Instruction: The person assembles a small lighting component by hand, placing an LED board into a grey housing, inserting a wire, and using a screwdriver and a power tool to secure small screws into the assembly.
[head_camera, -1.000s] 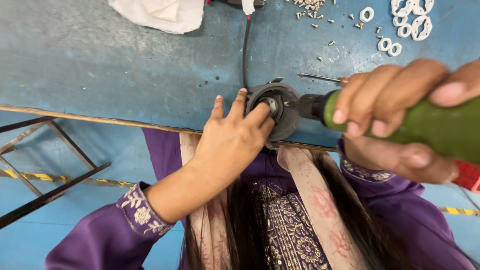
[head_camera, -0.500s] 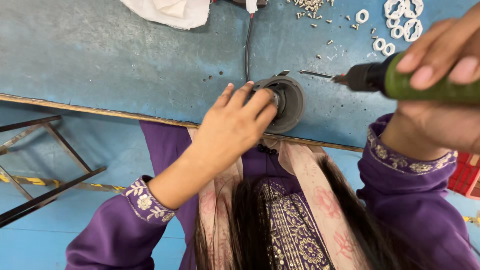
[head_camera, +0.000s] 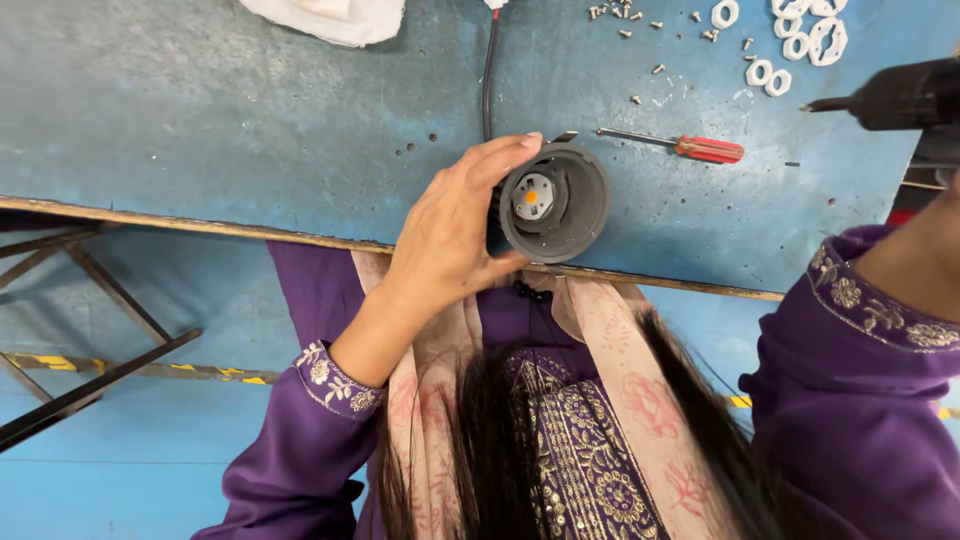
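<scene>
Blue bench (head_camera: 250, 120), left hand (head_camera: 450, 225) cupping lamp housing (head_camera: 555, 200)

The left hand (head_camera: 450, 235) grips a grey round lamp housing (head_camera: 556, 203) at the near edge of the blue table (head_camera: 250, 120), its open side showing a small orange spot. A black cable (head_camera: 487, 80) runs far from it. Right of it lies a red-handled screwdriver (head_camera: 690, 147); a power driver (head_camera: 900, 95) hangs at the right edge, with white rings (head_camera: 790, 45) and loose screws (head_camera: 625, 15) beyond.

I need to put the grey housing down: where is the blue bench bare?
Bare: the wide stretch left of the black cable, below the white cloth. Crowded: upper right, with screws, white rings and the red-handled screwdriver.
</scene>
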